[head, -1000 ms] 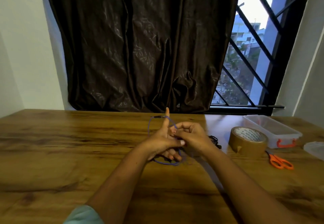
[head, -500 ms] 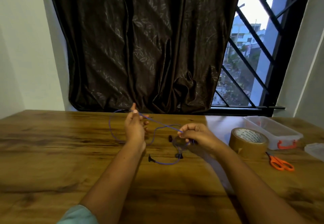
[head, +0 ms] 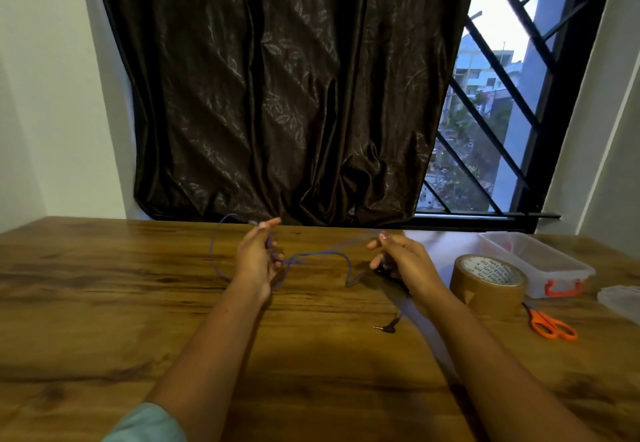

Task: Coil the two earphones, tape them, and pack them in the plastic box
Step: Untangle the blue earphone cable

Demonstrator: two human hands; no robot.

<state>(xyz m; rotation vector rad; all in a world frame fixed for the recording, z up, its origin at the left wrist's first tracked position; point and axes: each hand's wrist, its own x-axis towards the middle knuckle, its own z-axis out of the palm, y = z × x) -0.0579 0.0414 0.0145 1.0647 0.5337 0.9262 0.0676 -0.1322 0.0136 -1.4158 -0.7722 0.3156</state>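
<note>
Earphone cable [head: 325, 252], the purple one, hangs uncoiled in slack loops between your two hands, just above the table [head: 104, 303]. Your right hand [head: 401, 261] has its fingers curled and appears to pinch a strand at the fingertips [head: 375, 243]. Something dark sits under that palm, too blurred to name. Your left hand [head: 256, 258] stands with fingers nearly straight and the cable running past them. Whether it pinches the cable or only carries it, I cannot tell.

Watch the crossing of strands just inside your left grip. Pull the hands apart and it will likely cinch into a knot. If the left fingers only carry the loop, it may slide off when you start winding. The jack plug [head: 385, 328] lies on the wood below your right wrist, so its tail may drag as you wind. The tape roll [head: 488, 282], plastic box [head: 561, 268] and scissors [head: 550, 324] wait outboard of your right grip, untouched.
</note>
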